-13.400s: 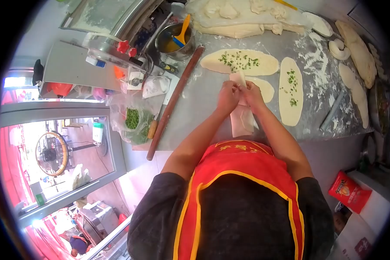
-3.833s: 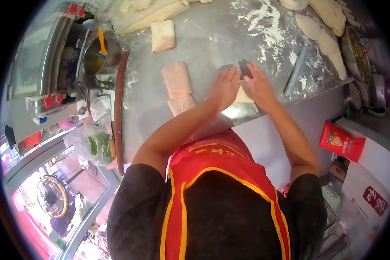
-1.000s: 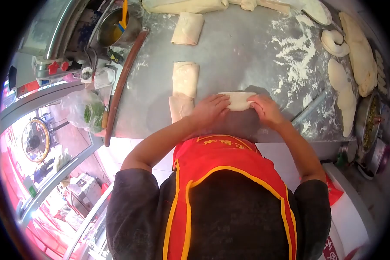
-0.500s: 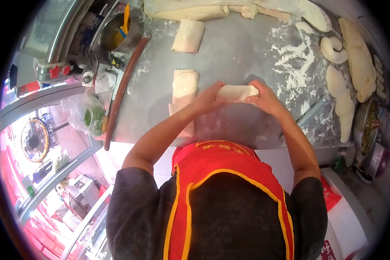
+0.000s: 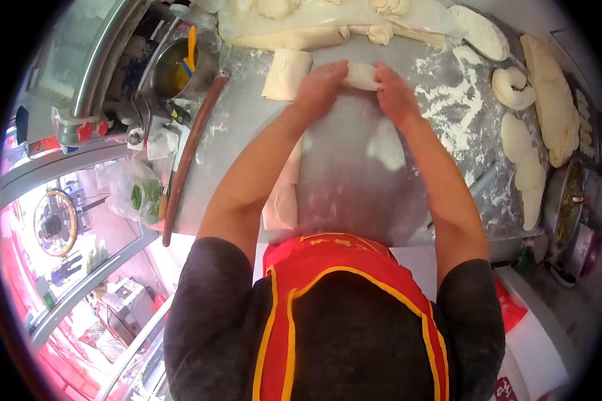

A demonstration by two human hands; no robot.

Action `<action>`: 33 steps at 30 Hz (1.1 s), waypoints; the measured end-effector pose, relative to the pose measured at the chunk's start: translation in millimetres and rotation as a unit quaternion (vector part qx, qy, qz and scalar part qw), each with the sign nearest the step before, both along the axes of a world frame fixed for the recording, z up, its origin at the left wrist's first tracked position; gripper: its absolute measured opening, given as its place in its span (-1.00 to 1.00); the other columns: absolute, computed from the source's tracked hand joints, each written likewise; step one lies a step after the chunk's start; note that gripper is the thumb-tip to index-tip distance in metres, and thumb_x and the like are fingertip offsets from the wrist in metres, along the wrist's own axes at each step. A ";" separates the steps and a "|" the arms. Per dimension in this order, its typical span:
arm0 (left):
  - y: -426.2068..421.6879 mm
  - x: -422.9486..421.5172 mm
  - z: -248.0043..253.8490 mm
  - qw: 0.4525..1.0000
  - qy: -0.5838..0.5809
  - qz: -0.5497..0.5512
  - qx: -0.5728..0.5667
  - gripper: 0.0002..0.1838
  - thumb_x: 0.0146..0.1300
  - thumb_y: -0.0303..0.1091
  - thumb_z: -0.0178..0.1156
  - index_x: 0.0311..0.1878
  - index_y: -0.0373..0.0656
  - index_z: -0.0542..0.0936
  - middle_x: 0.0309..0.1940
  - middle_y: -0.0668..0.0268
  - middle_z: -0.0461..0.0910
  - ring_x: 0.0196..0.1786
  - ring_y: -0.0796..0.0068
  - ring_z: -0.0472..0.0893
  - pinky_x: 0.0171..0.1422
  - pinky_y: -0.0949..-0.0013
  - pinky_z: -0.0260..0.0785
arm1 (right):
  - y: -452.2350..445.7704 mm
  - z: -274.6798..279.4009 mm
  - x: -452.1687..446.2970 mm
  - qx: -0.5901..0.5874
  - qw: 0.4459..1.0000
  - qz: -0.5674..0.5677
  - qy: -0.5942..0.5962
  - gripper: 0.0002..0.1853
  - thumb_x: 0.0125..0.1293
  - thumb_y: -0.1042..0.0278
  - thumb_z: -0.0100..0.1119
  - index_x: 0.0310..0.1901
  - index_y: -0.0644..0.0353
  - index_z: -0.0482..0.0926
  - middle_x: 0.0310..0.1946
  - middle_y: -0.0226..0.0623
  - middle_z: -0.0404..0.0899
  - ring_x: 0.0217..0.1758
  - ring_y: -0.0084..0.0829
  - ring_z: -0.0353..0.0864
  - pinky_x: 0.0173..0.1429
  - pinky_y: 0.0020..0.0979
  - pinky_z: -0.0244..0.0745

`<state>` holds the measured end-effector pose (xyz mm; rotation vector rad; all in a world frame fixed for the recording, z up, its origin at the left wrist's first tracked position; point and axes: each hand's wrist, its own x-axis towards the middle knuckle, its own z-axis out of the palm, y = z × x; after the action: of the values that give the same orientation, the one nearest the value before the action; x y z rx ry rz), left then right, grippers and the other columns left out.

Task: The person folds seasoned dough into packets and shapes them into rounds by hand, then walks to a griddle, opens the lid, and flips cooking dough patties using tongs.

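Note:
Between my two hands, over the far part of the metal table, is a small folded dough piece [image 5: 362,77]. My left hand [image 5: 322,85] grips its left end and my right hand [image 5: 393,92] its right end, both with fingers closed on it. Just left of my left hand lies a flat folded dough packet [image 5: 287,75]. More folded dough [image 5: 282,206] lies nearer the apron, partly hidden under my left forearm.
A long wooden rolling pin [image 5: 192,160] lies at the left, beside a metal pot [image 5: 182,70] with an orange-handled brush and a bag of chopped greens [image 5: 144,195]. Large dough [image 5: 284,38] lines the back. Flour [image 5: 458,100], dough strips [image 5: 523,167] and a grey rod [image 5: 481,182] are right.
Both hands have moved away from my body toward the back of the table, carrying the small dough piece between them. Earlier it was near the table's front, beside the folded dough.

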<state>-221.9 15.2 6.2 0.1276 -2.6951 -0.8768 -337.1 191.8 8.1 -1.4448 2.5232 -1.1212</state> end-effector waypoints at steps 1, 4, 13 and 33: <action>-1.0 3.2 -12.7 0.999 -0.027 -0.013 -0.033 -0.49 0.17 -0.55 0.04 0.23 -0.03 0.38 0.18 0.16 0.49 0.14 0.16 0.53 0.14 0.22 0.42 | 0.0 -13.8 3.5 0.015 1.000 0.004 0.012 -0.65 0.23 0.57 -0.07 0.07 0.16 0.42 0.12 -0.09 0.49 0.17 -0.09 0.48 0.20 -0.18 0.43; 5.0 7.8 -21.6 0.993 -0.045 -0.013 -0.113 -0.43 0.19 -0.52 0.03 0.31 0.01 0.32 0.28 0.19 0.39 0.25 0.20 0.46 0.22 0.24 0.39 | 0.6 -34.5 11.2 0.051 0.999 0.015 -0.007 -0.57 0.23 0.58 -0.08 0.17 0.19 0.40 0.17 -0.07 0.45 0.26 -0.07 0.42 0.30 -0.24 0.38; 47.0 64.0 -26.0 0.984 -0.037 -0.038 -0.172 -0.39 0.15 -0.44 0.08 0.33 -0.13 0.29 0.31 0.02 0.32 0.32 0.09 0.39 0.31 0.18 0.33 | 40.5 -18.7 66.2 0.101 0.983 0.080 0.131 -0.46 0.20 0.51 0.00 0.28 0.17 0.34 0.22 0.02 0.38 0.32 -0.04 0.35 0.32 -0.13 0.33; 59.3 45.9 4.7 0.826 -0.356 -0.031 0.437 -0.60 0.12 -0.37 0.11 0.04 -0.32 0.56 -0.21 0.26 0.58 -0.18 0.49 0.52 -0.11 0.39 0.38 | 109.8 -7.6 162.7 -0.126 0.585 -0.147 -0.787 -0.51 0.31 0.42 0.14 0.25 0.33 0.33 0.09 -0.15 0.50 0.16 -0.33 0.51 0.27 -0.27 0.42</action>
<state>-176.0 74.5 11.0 0.6807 -2.5986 -2.4283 -174.3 301.6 0.5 0.3097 1.1601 -1.6199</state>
